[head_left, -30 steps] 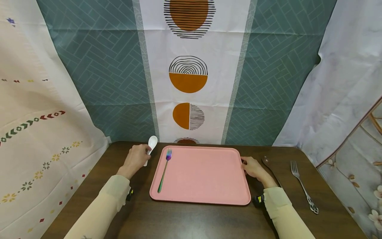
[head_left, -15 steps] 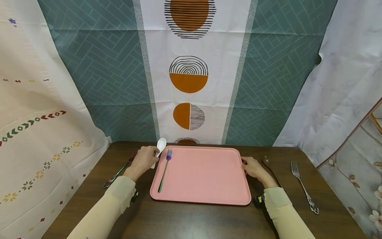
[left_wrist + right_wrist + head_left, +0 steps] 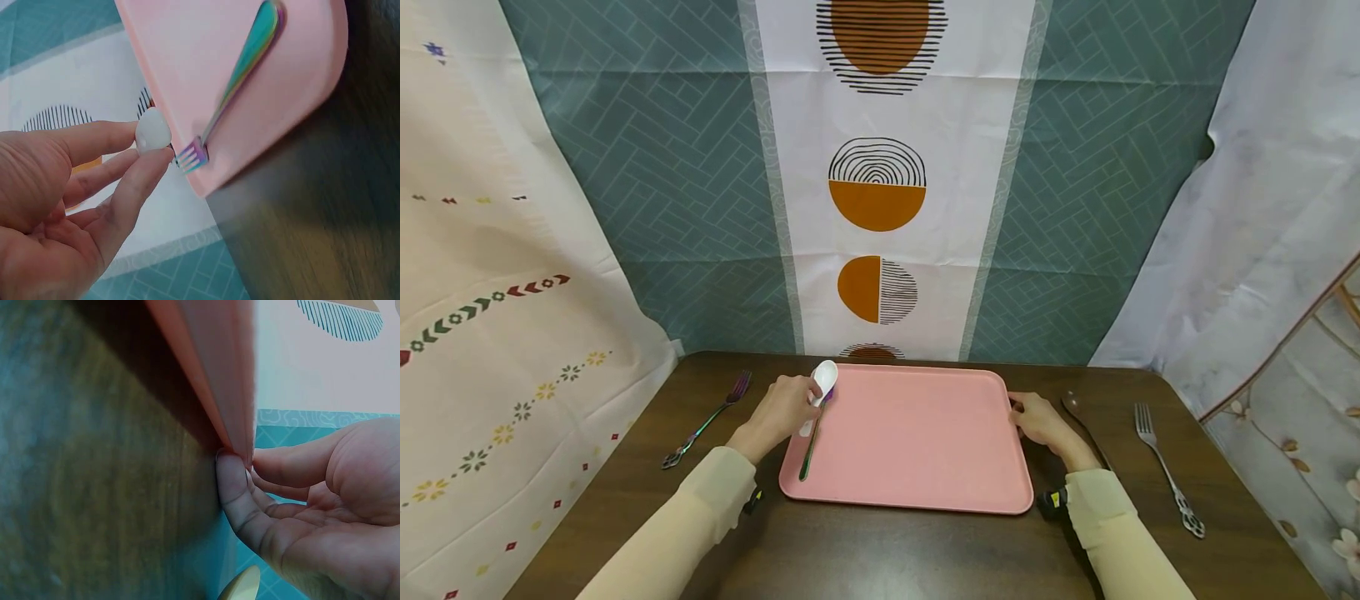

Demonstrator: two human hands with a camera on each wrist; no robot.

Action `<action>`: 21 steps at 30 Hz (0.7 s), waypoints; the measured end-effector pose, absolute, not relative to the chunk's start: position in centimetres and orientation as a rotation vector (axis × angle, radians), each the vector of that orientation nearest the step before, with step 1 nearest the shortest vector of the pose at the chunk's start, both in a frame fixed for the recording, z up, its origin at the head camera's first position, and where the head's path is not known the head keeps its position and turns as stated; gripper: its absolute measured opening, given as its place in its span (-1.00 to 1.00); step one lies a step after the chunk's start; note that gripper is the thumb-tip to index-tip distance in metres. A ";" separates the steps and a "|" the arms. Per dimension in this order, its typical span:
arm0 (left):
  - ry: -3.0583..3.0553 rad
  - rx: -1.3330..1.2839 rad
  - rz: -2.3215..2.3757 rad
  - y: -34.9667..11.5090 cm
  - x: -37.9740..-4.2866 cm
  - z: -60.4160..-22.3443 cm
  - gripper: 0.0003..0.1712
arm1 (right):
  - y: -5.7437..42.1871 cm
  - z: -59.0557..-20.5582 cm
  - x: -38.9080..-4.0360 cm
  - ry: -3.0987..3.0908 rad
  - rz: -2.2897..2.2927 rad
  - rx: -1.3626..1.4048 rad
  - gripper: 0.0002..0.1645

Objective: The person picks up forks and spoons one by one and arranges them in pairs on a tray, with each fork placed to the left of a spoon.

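Note:
Between its thumb and fingers, my left hand (image 3: 781,415) pinches a white spoon (image 3: 825,377) over the left end of a pink tray (image 3: 917,442). In the left wrist view, the rounded end of the white spoon (image 3: 153,131) shows at the fingertips, close to the tray's rim. A rainbow-coloured fork (image 3: 812,446) lies on the tray's left side, partly behind the spoon in the head view. My right hand (image 3: 1043,425) grips the tray's right edge; in the right wrist view the thumb and fingers meet at the rim (image 3: 231,394).
Left of the tray, another fork (image 3: 711,418) with a purple head and ornate handle lies on the dark wooden table (image 3: 880,550). To the right lie a brown spoon (image 3: 1072,405) and a silver fork (image 3: 1165,471). Patterned cloths (image 3: 880,108) hang behind the table.
My left hand has carried the white spoon rightward from beside the tray to over its left end. The purple-headed fork has come into full view. My right hand stays at the tray's edge.

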State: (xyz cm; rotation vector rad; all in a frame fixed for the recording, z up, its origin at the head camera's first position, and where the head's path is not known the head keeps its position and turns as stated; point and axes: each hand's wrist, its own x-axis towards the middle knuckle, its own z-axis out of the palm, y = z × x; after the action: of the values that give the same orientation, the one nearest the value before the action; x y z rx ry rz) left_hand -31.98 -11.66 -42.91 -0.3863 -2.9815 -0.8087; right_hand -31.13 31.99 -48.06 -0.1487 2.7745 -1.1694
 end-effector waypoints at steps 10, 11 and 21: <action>-3.046 -0.378 -0.841 -10.5 -31.1 -43.2 -0.78 | 31.8 -47.8 -31.0 2.757 -1.178 -0.145 -0.38; -3.049 -0.377 -0.844 -10.4 -31.0 -43.2 -0.78 | 31.8 -47.8 -31.0 2.757 -1.174 -0.147 -0.38; -3.102 -0.435 -0.767 -9.6 -30.8 -43.7 -0.78 | 32.0 -48.0 -31.2 2.762 -1.173 -0.136 -0.38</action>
State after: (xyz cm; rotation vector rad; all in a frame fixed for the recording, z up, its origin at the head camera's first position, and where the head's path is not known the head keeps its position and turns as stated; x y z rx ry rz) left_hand -30.76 -9.61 -43.75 -0.4345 -3.1015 -0.7670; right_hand -31.19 32.00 -47.98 -0.1356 2.7623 -1.1732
